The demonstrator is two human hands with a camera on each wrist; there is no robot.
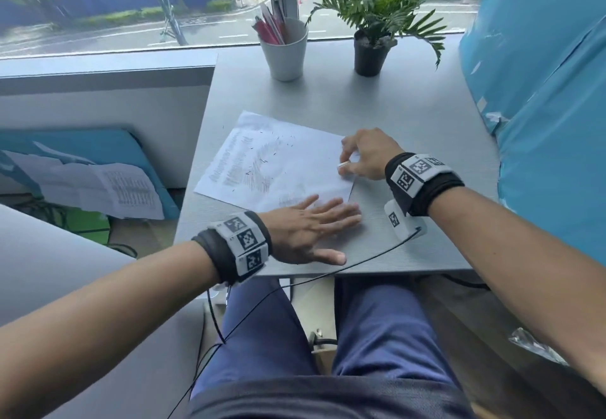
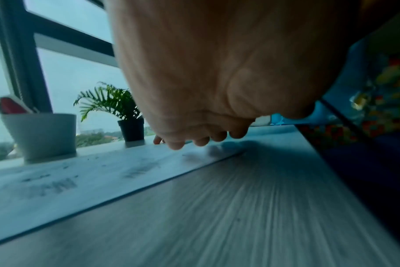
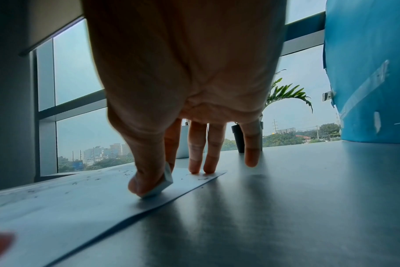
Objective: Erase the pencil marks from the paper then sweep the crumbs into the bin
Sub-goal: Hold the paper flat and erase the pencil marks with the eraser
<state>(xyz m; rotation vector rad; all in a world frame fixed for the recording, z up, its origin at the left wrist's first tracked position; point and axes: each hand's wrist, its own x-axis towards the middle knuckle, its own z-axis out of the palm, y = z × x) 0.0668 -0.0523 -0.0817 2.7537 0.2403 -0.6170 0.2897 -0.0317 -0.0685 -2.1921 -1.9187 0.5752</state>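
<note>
The counter (image 1: 393,117) carries the paper (image 1: 295,163) near its left edge, with one paper corner close to the front edge. A white cup (image 1: 285,54) of pens and a potted plant (image 1: 370,54) stand along the back edge, well apart from the work. The left hand (image 1: 305,231) lies flat with straight, spread fingers across the paper's near corner and the bare counter beside it, pressing the sheet down. The right hand (image 1: 367,156) rests at the paper's right edge; its grip is narrow, thumb and index finger pinching the eraser (image 3: 162,184), whose lower edge touches the sheet just inside that edge, while the other fingertips (image 3: 195,166) rest on the paper farther toward the back. Pencil marks (image 1: 259,172) in grey patches cover the middle and left of the sheet, well to the left of the eraser. Crumbs (image 1: 265,156) lie scattered over the paper, and a few lie on the counter toward the left edge. No bin is visible in any view. Risks, as judged from this state: a stroke directed outward at the paper's edge could fold or tear the sheet; reduced pressure from the left hand would let the paper slide and smear the marks; a fast stroke could throw crumbs over the counter's left edge onto the floor.
</note>
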